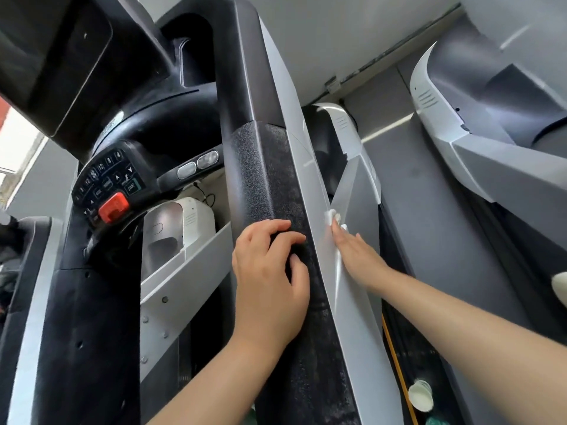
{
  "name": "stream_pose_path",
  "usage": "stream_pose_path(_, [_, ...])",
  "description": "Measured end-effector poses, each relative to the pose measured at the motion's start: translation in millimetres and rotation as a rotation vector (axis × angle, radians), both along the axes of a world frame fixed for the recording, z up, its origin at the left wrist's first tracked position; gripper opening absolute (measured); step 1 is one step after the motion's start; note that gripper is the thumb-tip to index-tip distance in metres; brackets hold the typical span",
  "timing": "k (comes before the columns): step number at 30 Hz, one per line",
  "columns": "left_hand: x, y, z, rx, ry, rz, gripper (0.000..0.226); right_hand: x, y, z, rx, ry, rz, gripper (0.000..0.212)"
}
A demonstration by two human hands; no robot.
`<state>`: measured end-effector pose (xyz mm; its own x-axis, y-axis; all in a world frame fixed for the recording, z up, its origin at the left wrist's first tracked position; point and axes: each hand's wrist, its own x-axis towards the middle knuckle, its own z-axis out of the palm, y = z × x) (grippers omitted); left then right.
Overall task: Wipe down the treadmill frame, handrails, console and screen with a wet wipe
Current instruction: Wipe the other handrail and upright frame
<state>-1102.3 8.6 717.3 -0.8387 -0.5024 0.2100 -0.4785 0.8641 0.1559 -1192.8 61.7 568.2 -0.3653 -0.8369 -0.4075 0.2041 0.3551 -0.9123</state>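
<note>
A black textured handrail (264, 179) runs up the middle of the head view, with a silver frame panel (310, 167) along its right side. My left hand (270, 271) grips the handrail, its fingers curled over the top. My right hand (356, 253) lies flat against the silver panel with straight fingers and presses a crumpled white wet wipe (333, 216) onto it; the wipe peeks out past the fingertips. The console keypad (104, 182) with a red stop button (113, 207) is at the left, below the dark screen (52, 53).
A neighbouring treadmill (478, 142) stands at the right, across a narrow dark gap. In that gap low down lie a white cup (420, 395) and a yellow cord (395, 357). A white motor cover (184, 222) shows between the handrail and console.
</note>
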Motion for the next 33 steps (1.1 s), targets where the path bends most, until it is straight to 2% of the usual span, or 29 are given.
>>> stream_pose_path(3, [0, 0, 1, 0.007, -0.003, 0.007, 0.03, -21, -22, -12, 0.164, -0.106, -0.031, 0.065])
stream_pose_path(5, [0, 0, 1, 0.003, -0.011, 0.009, 0.03, -20, -19, -9, 0.149, -0.116, -0.042, 0.067])
stream_pose_path(9, [-1, -1, 1, -0.003, -0.006, 0.008, 0.029, 23, 40, 20, -0.123, 0.053, -0.017, 0.046])
stream_pose_path(12, [-2, 0, 1, -0.014, -0.023, 0.005, 0.029, 64, 89, 54, -0.36, 0.052, 0.034, 0.065])
stream_pose_path(13, [-2, 0, 1, -0.014, -0.024, 0.005, 0.029, 74, 100, 60, -0.382, 0.018, 0.053, 0.065])
stream_pose_path(14, [-2, 0, 2, -0.012, -0.023, 0.006, 0.029, 83, 107, 62, -0.403, -0.006, 0.08, 0.054])
stream_pose_path(16, [-1, 0, 2, -0.011, -0.022, 0.004, 0.028, 90, 109, 60, -0.437, 0.035, 0.102, 0.049])
stream_pose_path(18, [-1, -1, 2, -0.005, -0.018, 0.003, 0.028, 84, 96, 52, -0.394, 0.123, 0.069, 0.049])
stream_pose_path(22, [-1, -1, 2, 0.013, -0.009, 0.004, 0.028, 41, 43, 9, -0.141, 0.102, 0.028, 0.046])
stream_pose_path(27, [-2, -2, 3, 0.038, 0.011, 0.004, 0.029, -17, -23, -32, 0.124, -0.168, -0.103, 0.056])
stream_pose_path(30, [-1, -2, 3, 0.041, 0.015, 0.001, 0.028, -11, -24, -27, 0.096, -0.207, -0.143, 0.055])
stream_pose_path(33, [-1, -2, 3, 0.038, 0.018, 0.0, 0.028, 22, 10, -2, -0.051, -0.273, -0.225, 0.054])
